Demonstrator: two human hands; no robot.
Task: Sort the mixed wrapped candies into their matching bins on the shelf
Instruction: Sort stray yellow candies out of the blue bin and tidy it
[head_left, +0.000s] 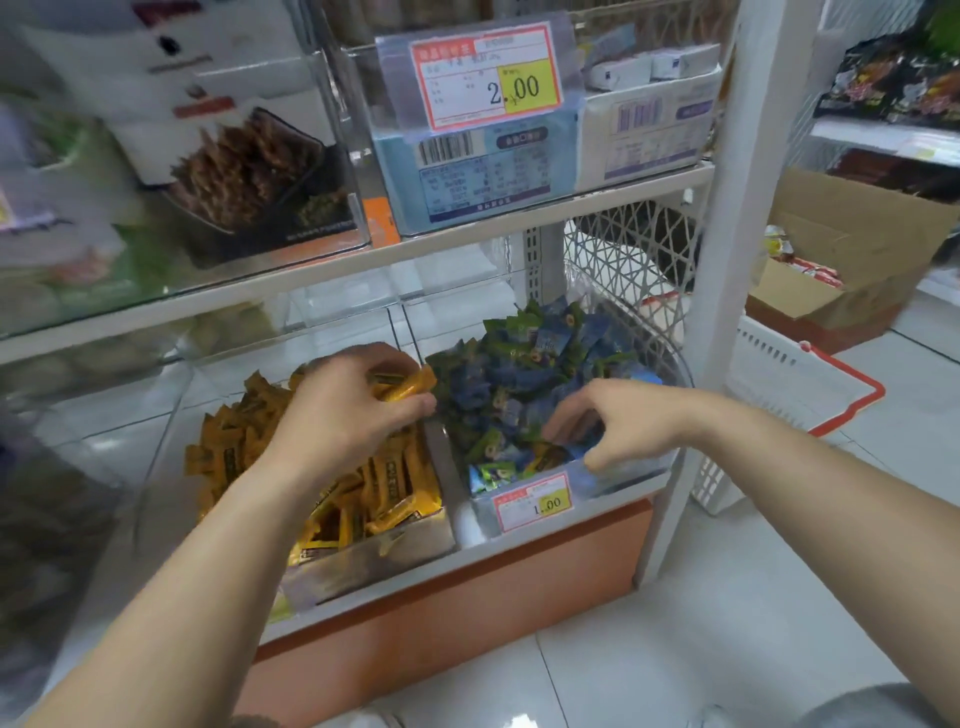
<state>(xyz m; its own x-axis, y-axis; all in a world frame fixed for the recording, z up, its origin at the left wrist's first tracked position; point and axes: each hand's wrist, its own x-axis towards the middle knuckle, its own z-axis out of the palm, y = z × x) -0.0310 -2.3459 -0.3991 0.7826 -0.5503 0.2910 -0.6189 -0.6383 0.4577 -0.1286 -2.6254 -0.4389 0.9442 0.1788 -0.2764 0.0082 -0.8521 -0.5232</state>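
Note:
Two clear bins sit side by side on the bottom shelf. The left bin (363, 558) is full of yellow-orange wrapped candy bars. The right bin (615, 480) holds a heap of blue and green wrapped candies (524, 374). My left hand (348, 410) hovers over the left bin near the divider and grips a few yellow-orange bars (410, 387). My right hand (618, 421) reaches into the front of the right bin, fingers curled down among the blue and green candies; whether it holds one is hidden.
A price label (532, 501) marked 1.00 hangs on the right bin's front. The shelf above (363, 260) carries boxed goods and a 2.00 tag. A white shelf post (722, 260) stands at the right, with a white basket (769, 384) and cardboard boxes (852, 260) beyond.

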